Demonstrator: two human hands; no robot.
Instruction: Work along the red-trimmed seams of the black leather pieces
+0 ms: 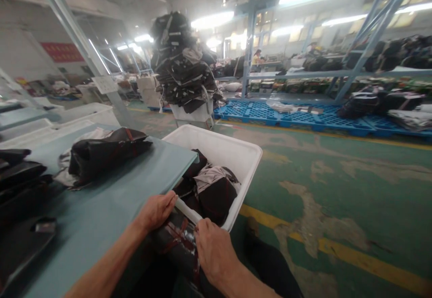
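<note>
Both my hands are closed at the near rim of a white plastic bin (232,147). My left hand (157,212) grips the upper left edge of a dark bag piece (175,239) with red-brown trim and shiny patches. My right hand (216,250) is closed at its right edge. The piece hangs on my side of the bin, its lower part out of sight. Whether my fingers also touch the rim, I cannot tell. Inside the bin lie several black pieces (218,199) with grey lining.
A pale blue-green table (111,203) on the left overlaps the bin's corner and bears a black bag piece (104,154) and more dark pieces. Beyond stands a tall pile of black pieces (184,68). Blue pallets (243,113) and racks line the right. A person (257,59) sits far back.
</note>
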